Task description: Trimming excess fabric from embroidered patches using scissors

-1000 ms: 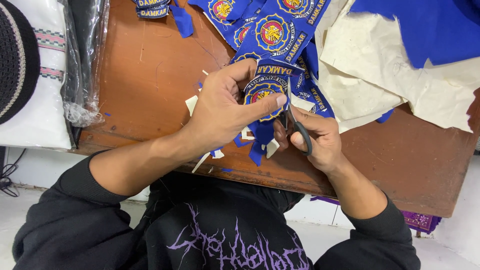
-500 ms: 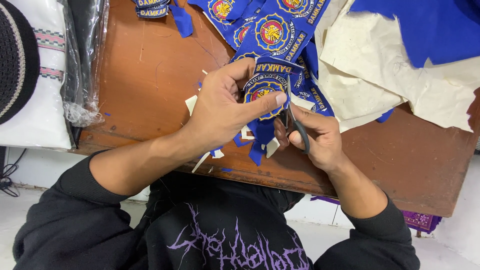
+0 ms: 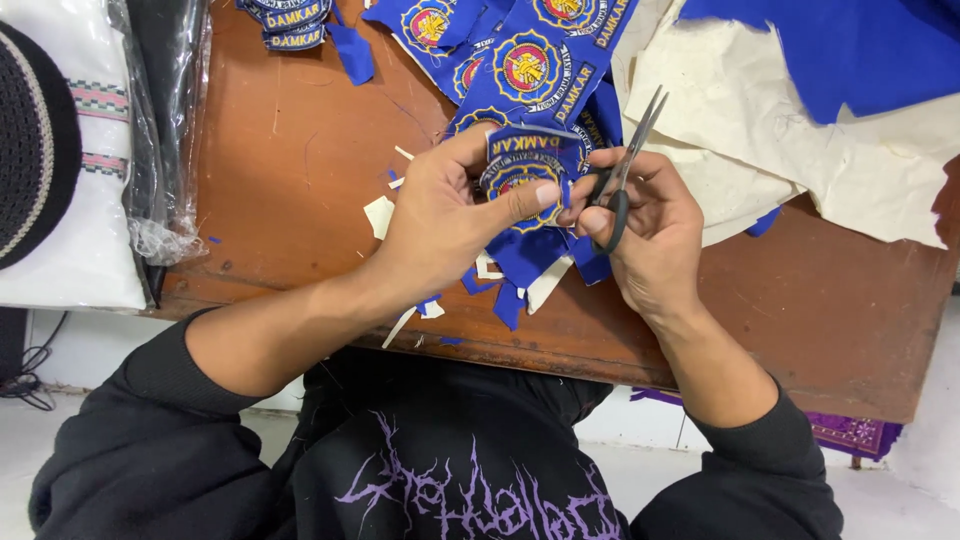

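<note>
My left hand [image 3: 445, 220] pinches a blue embroidered patch [image 3: 530, 165] with a round yellow and red emblem, thumb pressed on its face. My right hand [image 3: 650, 235] grips black-handled scissors [image 3: 625, 165]; the blades point up and away to the right, slightly apart, just beside the patch's right edge. Both hands hover over the front part of a brown wooden table [image 3: 290, 170]. Blue and cream fabric offcuts [image 3: 520, 275] lie under the hands.
A strip of uncut blue patches [image 3: 520, 55] lies behind the hands, beside cream backing cloth [image 3: 760, 120] and plain blue fabric [image 3: 850, 50]. More cut patches [image 3: 290, 20] sit at the far left. A plastic-wrapped bundle [image 3: 160, 120] and white cloth [image 3: 80, 200] flank the table's left edge.
The scissors have swung up from pointing down at the patch's lower edge to pointing up and right. My left hand has turned the patch a little.
</note>
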